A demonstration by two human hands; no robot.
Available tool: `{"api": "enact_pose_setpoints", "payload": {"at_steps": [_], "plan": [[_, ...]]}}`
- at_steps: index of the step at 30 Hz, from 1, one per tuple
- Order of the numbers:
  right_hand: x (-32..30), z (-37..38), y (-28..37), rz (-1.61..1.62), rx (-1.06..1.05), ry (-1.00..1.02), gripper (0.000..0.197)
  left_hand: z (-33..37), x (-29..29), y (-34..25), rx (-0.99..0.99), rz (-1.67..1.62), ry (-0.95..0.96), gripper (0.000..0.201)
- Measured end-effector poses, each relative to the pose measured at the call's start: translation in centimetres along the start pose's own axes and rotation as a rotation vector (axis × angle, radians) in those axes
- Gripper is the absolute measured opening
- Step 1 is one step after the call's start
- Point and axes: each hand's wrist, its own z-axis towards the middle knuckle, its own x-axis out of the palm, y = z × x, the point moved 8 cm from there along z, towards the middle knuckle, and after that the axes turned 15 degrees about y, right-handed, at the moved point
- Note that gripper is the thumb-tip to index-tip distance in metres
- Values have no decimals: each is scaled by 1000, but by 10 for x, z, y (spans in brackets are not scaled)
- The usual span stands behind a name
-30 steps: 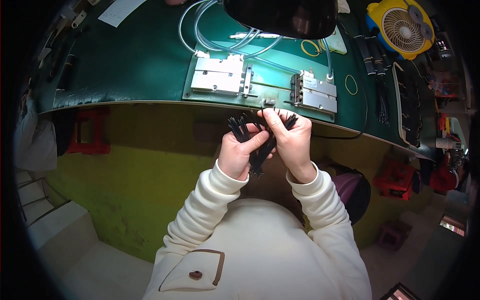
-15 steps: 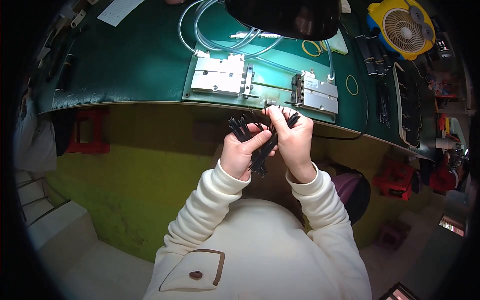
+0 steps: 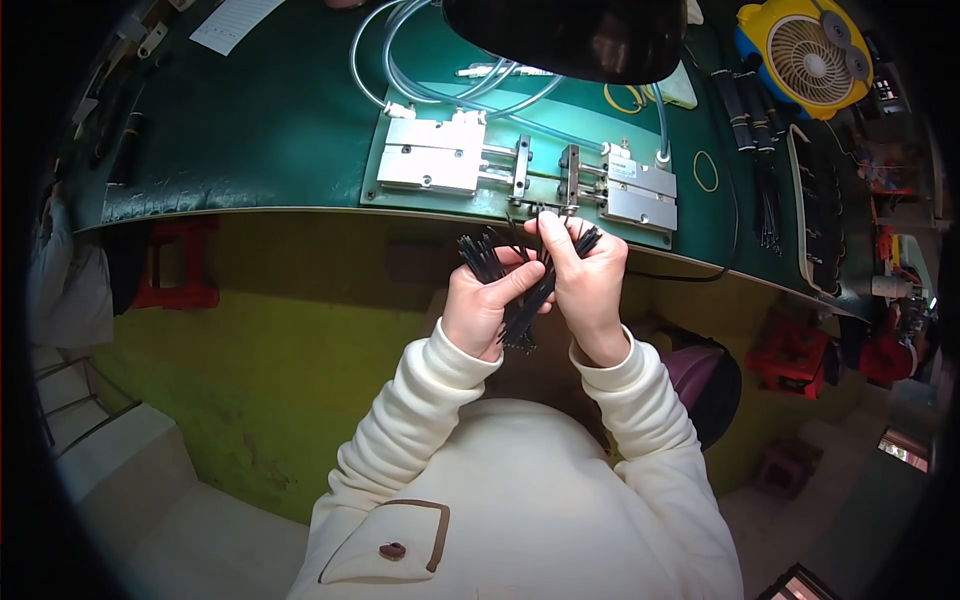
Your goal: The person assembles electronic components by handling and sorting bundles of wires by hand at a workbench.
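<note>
Wearing a cream sweater with a brown-trimmed pocket (image 3: 385,545), the person sat close to the bench edge, both forearms rising from the lower part of the view. Just above the sleeves, the left hand (image 3: 482,305) was curled shut around a bundle of black cable ties (image 3: 520,290), whose ends fanned out above and below the fist. The right hand (image 3: 585,275) pressed against the same bundle from the other side, its fingers (image 3: 550,235) pinched narrow on the upper ends of a few ties, right at the bench edge. The two hands touched each other, held in the air over the person's lap and the yellow-green floor (image 3: 270,380).

Directly beyond the fingertips lay a green mat (image 3: 300,120) covering the bench, and on it a green base plate carrying a metal fixture (image 3: 520,175) of two silvery blocks joined by rods. Clear tubing (image 3: 420,85) looped from the blocks toward the far side. A dark lamp shade (image 3: 570,35) hung over that area. Off to the right sat a yellow desk fan (image 3: 805,45), a long tray (image 3: 825,210) with more dark ties beside it, and two yellow rubber bands (image 3: 705,170). A red stool (image 3: 175,265) stood under the bench at left.
</note>
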Motion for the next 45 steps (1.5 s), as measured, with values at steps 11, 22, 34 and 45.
{"api": "enact_pose_setpoints", "payload": {"at_steps": [11, 22, 34, 45], "plan": [[-4, -2, -5, 44, 3, -27, 21, 1, 5, 4, 35, -59, 51, 8], [17, 2, 10, 66, -29, 76, 21, -5, 3, -13, 62, -25, -2, 8], [-8, -10, -7, -108, -26, -134, 21, -5, 9, 11, 86, -94, 38, 13], [17, -5, 18, -228, -64, -32, 21, 11, -7, 19, 90, -147, 59, 18]]}}
